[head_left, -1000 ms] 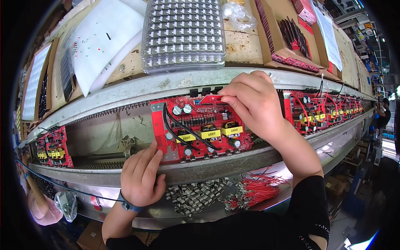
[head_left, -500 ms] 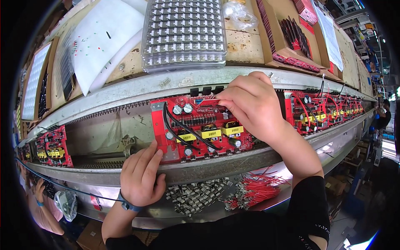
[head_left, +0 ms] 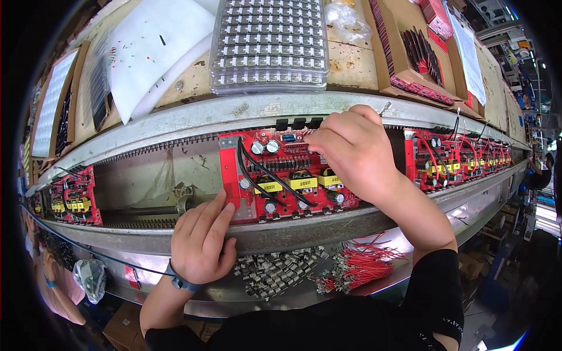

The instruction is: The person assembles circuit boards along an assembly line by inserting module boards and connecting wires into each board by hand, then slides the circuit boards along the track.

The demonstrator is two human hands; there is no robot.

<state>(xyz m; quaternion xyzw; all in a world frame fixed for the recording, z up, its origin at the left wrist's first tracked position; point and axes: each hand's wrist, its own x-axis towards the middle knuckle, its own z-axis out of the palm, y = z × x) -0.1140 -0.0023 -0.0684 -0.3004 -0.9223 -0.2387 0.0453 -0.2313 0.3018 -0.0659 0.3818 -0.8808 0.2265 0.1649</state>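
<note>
A red circuit board [head_left: 229, 169] lies across the rails of the conveyor in front of me. It carries round capacitors [head_left: 264, 147], yellow-wrapped transformers [head_left: 302, 183] and two black wires [head_left: 263, 172]. My left hand [head_left: 205, 237] rests its outstretched fingertips on the board's lower left corner, holding nothing. Over the upper right part of the board, my right hand [head_left: 354, 149] has thumb and fingers pinched together near small parts by the far edge. Whatever sits in that pinch is hidden, and the hand covers the board's right side.
More red boards stand on the conveyor at right [head_left: 439, 158] and left [head_left: 73, 199]. Beyond the rail are a clear tray of parts [head_left: 269, 47], white foam [head_left: 158, 47] and a cardboard box [head_left: 404, 58]. Metal-cased parts [head_left: 278, 275] and red wires [head_left: 363, 266] lie nearer me.
The view has shifted slightly, so the board appears farther right. Relative to it, my right fingertips sit a little farther left, still pinched. My left hand stays at the board's corner.
</note>
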